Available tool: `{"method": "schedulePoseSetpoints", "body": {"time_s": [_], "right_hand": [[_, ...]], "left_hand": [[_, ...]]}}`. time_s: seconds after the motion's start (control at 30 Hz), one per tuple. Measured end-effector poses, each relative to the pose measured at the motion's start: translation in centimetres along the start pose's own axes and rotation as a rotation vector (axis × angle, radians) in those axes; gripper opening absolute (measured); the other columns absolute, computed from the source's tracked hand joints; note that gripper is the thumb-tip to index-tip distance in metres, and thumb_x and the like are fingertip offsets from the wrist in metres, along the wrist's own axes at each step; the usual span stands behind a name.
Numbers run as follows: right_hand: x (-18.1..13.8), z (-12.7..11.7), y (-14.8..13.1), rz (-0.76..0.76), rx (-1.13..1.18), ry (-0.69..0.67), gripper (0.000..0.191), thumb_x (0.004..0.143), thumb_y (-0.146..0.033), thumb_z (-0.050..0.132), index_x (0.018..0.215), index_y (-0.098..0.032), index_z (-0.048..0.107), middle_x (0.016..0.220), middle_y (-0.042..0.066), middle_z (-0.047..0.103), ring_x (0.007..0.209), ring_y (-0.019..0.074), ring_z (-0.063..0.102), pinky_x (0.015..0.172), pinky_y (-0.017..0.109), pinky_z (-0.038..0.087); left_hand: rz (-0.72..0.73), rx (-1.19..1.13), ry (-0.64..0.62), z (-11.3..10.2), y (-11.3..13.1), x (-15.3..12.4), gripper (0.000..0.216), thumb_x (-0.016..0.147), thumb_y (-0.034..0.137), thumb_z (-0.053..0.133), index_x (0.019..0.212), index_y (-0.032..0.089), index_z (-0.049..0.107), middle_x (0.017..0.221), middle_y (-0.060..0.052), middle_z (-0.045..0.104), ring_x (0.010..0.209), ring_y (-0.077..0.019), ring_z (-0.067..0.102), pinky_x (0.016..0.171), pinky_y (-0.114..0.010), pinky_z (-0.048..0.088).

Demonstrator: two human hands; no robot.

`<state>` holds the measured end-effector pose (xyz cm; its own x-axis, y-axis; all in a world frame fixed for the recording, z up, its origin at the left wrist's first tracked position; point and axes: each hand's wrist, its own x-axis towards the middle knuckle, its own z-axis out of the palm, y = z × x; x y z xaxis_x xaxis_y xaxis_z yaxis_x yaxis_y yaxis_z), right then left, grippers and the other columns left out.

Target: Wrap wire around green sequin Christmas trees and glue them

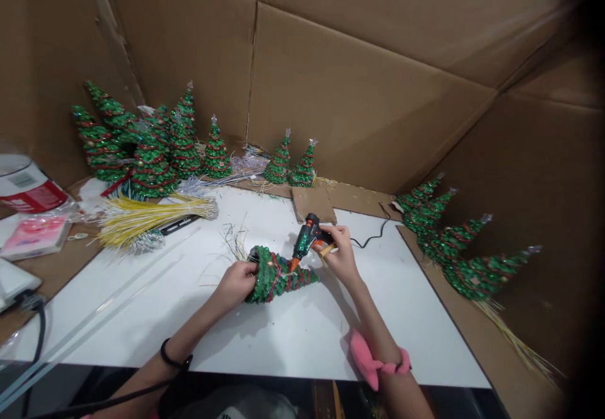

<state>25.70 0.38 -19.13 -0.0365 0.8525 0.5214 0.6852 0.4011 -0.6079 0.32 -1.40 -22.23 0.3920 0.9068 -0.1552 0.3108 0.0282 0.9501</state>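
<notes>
A small green artificial Christmas tree (274, 280) with red garland lies on its side above the white board, its tip toward the right. My left hand (237, 285) grips it by the wide base, thumb at the rim. Thin wires (234, 242) stick out of the base. In my right hand (341, 255) is a black hot glue gun (307, 236) with an orange nozzle, pointed down at the tree's side. The nozzle tip is at the garland; whether it touches cannot be made out. A tan stick (327, 250) also shows by my right fingers.
Decorated trees (154, 160) stand at the back left, and more trees (477, 274) line the right side. A bundle of yellow and white wires (155, 217) lies on the left. Behind the glue gun are a cardboard piece (312, 205) and a black cord (373, 237). Cardboard walls (354, 91) enclose the table.
</notes>
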Motion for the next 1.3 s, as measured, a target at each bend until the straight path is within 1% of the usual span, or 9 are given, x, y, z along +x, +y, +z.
{"method": "schedulePoseSetpoints", "body": {"time_s": [0.17, 0.33, 0.47, 0.63, 0.8, 0.97, 1.07, 1.3], "right_hand": [[0.2, -0.1, 0.0, -0.023, 0.0, -0.026, 0.032, 0.075, -0.034, 0.066, 0.103, -0.023, 0.059, 0.094, 0.007, 0.057, 0.093, 0.0249, 0.044, 0.081, 0.039, 0.042], [0.3, -0.2, -0.2, -0.017, 0.038, -0.044, 0.03, 0.074, -0.033, 0.066, 0.101, -0.022, 0.059, 0.096, 0.007, 0.057, 0.095, 0.0251, 0.044, 0.083, 0.04, 0.041], [0.3, -0.2, -0.3, 0.001, 0.034, -0.072, 0.028, 0.073, -0.034, 0.066, 0.098, -0.022, 0.06, 0.096, 0.007, 0.056, 0.095, 0.0255, 0.045, 0.085, 0.042, 0.041], [0.3, 0.0, 0.1, 0.022, 0.043, -0.095, 0.029, 0.073, -0.032, 0.065, 0.1, -0.023, 0.06, 0.098, 0.007, 0.055, 0.095, 0.0252, 0.045, 0.083, 0.042, 0.043], [0.2, 0.1, 0.5, 0.025, 0.054, -0.093, 0.03, 0.073, -0.026, 0.065, 0.102, -0.022, 0.06, 0.096, 0.007, 0.053, 0.094, 0.0247, 0.046, 0.084, 0.042, 0.043], [0.2, 0.1, 0.5, 0.023, 0.055, -0.096, 0.029, 0.073, -0.027, 0.065, 0.101, -0.022, 0.06, 0.095, 0.007, 0.052, 0.093, 0.0246, 0.046, 0.084, 0.042, 0.043], [0.1, 0.1, 0.4, 0.023, 0.053, -0.102, 0.028, 0.073, -0.027, 0.065, 0.1, -0.022, 0.06, 0.095, 0.007, 0.052, 0.093, 0.0243, 0.046, 0.084, 0.041, 0.043], [0.1, 0.0, 0.2, 0.04, 0.051, -0.101, 0.027, 0.072, -0.028, 0.065, 0.099, -0.023, 0.061, 0.094, 0.007, 0.051, 0.091, 0.0247, 0.047, 0.081, 0.041, 0.045]], "left_hand": [[0.008, -0.046, -0.069, 0.4, 0.3, 0.0, 0.026, 0.065, 0.026, 0.043, 0.066, 0.013, 0.066, 0.058, -0.001, 0.06, 0.056, -0.0151, 0.052, 0.053, -0.022, 0.041], [0.014, -0.052, -0.094, 0.3, 0.8, 0.0, 0.029, 0.069, 0.029, 0.044, 0.076, 0.012, 0.067, 0.067, -0.003, 0.064, 0.063, -0.0165, 0.055, 0.057, -0.024, 0.042], [0.027, -0.012, -0.075, 0.2, 1.0, -0.3, 0.027, 0.07, 0.028, 0.043, 0.074, 0.014, 0.065, 0.069, -0.003, 0.065, 0.067, -0.0178, 0.056, 0.06, -0.024, 0.042], [0.022, -0.005, -0.057, 0.2, 1.0, -0.5, 0.023, 0.068, 0.027, 0.042, 0.069, 0.015, 0.061, 0.069, -0.002, 0.063, 0.067, -0.0178, 0.055, 0.058, -0.023, 0.04], [0.018, -0.025, -0.077, 0.2, 1.0, -0.6, 0.027, 0.071, 0.028, 0.042, 0.077, 0.014, 0.064, 0.07, -0.001, 0.063, 0.068, -0.0174, 0.055, 0.061, -0.024, 0.04], [-0.009, -0.155, -0.115, 0.4, 1.0, -0.8, 0.029, 0.075, 0.031, 0.046, 0.086, 0.012, 0.065, 0.07, -0.002, 0.064, 0.065, -0.017, 0.058, 0.057, -0.024, 0.041], [-0.015, -0.228, -0.136, 0.4, 1.0, -0.8, 0.029, 0.076, 0.029, 0.047, 0.09, 0.012, 0.065, 0.068, -0.002, 0.065, 0.064, -0.0164, 0.059, 0.057, -0.024, 0.042], [-0.02, -0.256, -0.15, 0.3, 1.1, -0.7, 0.029, 0.072, 0.025, 0.05, 0.092, 0.011, 0.065, 0.078, -0.004, 0.067, 0.068, -0.0157, 0.059, 0.061, -0.023, 0.044]]}}
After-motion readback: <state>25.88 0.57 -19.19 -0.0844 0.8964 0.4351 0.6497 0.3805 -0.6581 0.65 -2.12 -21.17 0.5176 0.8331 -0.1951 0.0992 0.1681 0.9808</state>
